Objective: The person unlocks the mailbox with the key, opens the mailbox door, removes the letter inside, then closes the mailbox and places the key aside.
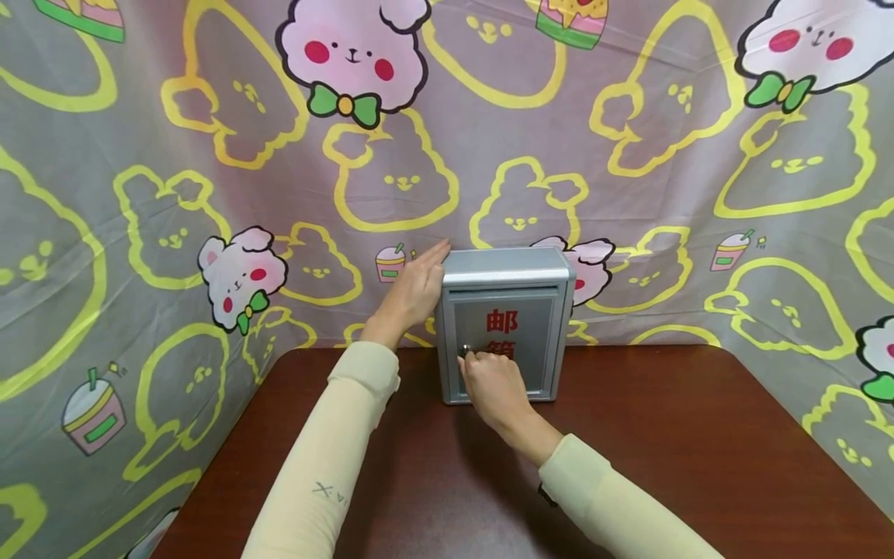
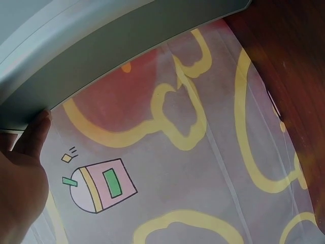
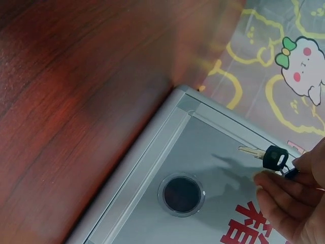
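Note:
A silver-grey metal mailbox (image 1: 503,264) with red characters on its front door stands upright on the table. My left hand (image 1: 419,287) lies against its upper left side, fingers fairly straight, fingertips at the top edge. In the left wrist view, the left hand (image 2: 25,173) touches the side wall near its back edge. My right hand (image 1: 496,384) is at the left part of the door, by the small lock. Its thumb and fingers (image 3: 271,188) pinch a dark key piece, and a linked key (image 3: 261,155) with a black head hangs beside it. The lock is hidden in the right wrist view.
The mailbox stands on a dark red-brown wooden table (image 1: 663,435), near its back edge. A patterned cloth (image 1: 489,140) hangs close behind it and on both sides. A round dark window (image 3: 182,194) sits low on the door.

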